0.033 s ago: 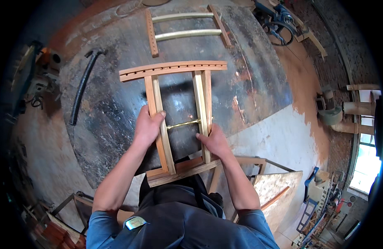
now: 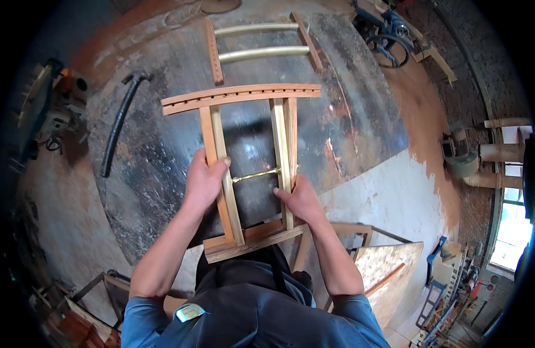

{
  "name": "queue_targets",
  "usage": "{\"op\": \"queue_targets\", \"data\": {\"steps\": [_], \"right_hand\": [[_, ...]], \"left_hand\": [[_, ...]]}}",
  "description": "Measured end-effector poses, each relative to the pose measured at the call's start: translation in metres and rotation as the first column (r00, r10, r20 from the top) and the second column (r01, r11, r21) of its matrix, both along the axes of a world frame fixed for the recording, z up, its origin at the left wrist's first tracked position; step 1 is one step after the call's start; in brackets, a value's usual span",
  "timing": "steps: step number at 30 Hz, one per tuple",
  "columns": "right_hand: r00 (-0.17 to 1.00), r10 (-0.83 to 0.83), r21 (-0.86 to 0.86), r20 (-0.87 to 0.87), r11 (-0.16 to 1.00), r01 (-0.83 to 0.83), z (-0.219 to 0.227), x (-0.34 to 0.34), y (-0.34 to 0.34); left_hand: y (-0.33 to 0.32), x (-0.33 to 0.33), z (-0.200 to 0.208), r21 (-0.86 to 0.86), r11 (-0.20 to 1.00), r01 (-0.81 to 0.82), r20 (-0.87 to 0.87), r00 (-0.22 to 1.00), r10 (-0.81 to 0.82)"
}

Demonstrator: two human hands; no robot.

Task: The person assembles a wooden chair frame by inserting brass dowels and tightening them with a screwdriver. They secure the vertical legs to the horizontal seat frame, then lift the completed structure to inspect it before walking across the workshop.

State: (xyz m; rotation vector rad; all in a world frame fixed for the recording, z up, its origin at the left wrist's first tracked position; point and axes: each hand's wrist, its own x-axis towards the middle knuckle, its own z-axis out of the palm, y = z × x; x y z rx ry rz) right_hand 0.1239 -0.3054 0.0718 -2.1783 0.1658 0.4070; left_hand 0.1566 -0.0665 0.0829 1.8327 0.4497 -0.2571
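Observation:
A wooden frame (image 2: 238,235) is held out in front of me, its near end close to my waist. Its far rail (image 2: 241,96) is slightly curved and has a row of small holes. Paired uprights join the two rails, and a thin brass-coloured rod (image 2: 256,175) crosses between them. My left hand (image 2: 205,178) is wrapped round the left uprights, thumb on top. On the other side, my right hand (image 2: 299,199) grips the right uprights, its thumb reaching to the inner side. Some fingers of both hands are hidden behind the wood.
Beyond the frame, a similar wooden piece (image 2: 264,53) with two pale bars lies on the dark, stained worktop (image 2: 157,191). At left on the worktop rests a hammer (image 2: 118,124) with a black handle. A wooden board (image 2: 386,278) stands low on the right, and tools (image 2: 436,313) sit beyond it.
The frame's far rail has tipped up slightly toward me. Both hands keep the same grip. The worktop and the things on it appear slightly lower in view.

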Motion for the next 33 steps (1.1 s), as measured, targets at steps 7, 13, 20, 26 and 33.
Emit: {"op": "queue_targets", "data": {"steps": [7, 13, 20, 26, 33], "right_hand": [[0.912, 0.071, 0.072, 0.403, 0.991, -0.109, 0.043, 0.057, 0.022], [0.904, 0.187, 0.161, 0.384, 0.951, -0.264, 0.048, 0.098, 0.051], [0.997, -0.046, 0.809, -0.056, 0.583, 0.072, 0.182, 0.028, 0.057], [0.998, -0.062, 0.766, 0.008, 0.641, 0.033, 0.178, 0.0, 0.069], [0.991, -0.133, 0.726, 0.017, 0.684, 0.079, 0.17, -0.005, 0.082]], "left_hand": [[0.032, -0.011, 0.109, -0.335, 0.897, 0.289, 0.38, 0.912, -0.152], [-0.018, -0.068, 0.08, -0.009, 0.994, 0.109, 0.55, 0.831, -0.086], [-0.028, -0.088, 0.032, -0.597, 0.794, 0.112, 0.241, 0.97, 0.045], [0.002, -0.101, 0.039, -0.182, 0.822, 0.54, 0.445, 0.79, -0.421], [0.032, -0.056, 0.119, -0.786, 0.529, 0.319, 0.205, 0.942, -0.264]]}}
